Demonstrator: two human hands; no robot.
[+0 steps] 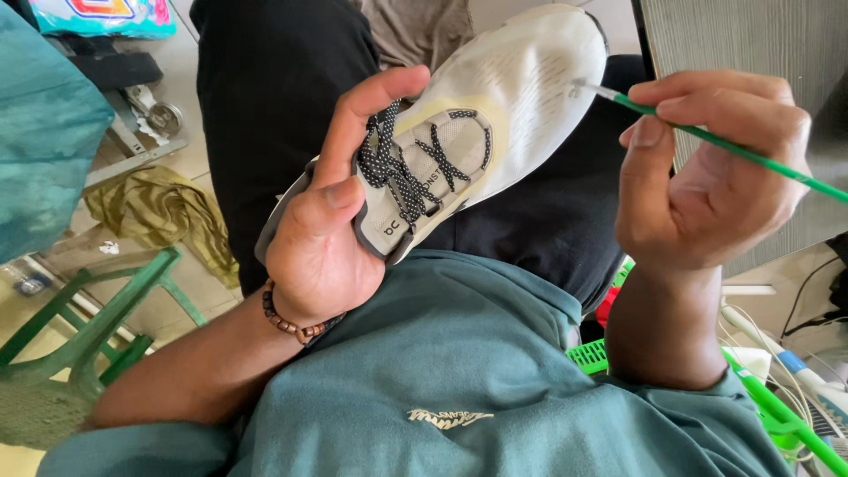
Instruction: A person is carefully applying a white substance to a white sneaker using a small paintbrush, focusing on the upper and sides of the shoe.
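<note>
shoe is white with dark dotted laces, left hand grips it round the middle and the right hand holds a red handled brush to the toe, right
Not quite. The head view shows the brush in the right hand has a green handle, not red. The rest stands: the left hand grips the white shoe with dark dotted laces.

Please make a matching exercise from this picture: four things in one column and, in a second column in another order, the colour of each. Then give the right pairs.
Things:
1. shoe
2. paintbrush handle
3. laces
4. bracelet

Colours:
A. brown beads
B. off-white
C. green
D. black with small white dots

Right pairs: 1-B, 2-C, 3-D, 4-A.

The left hand grips the shoe at its opening; the right hand holds the paintbrush, its tip touching the shoe's toe area.
</note>
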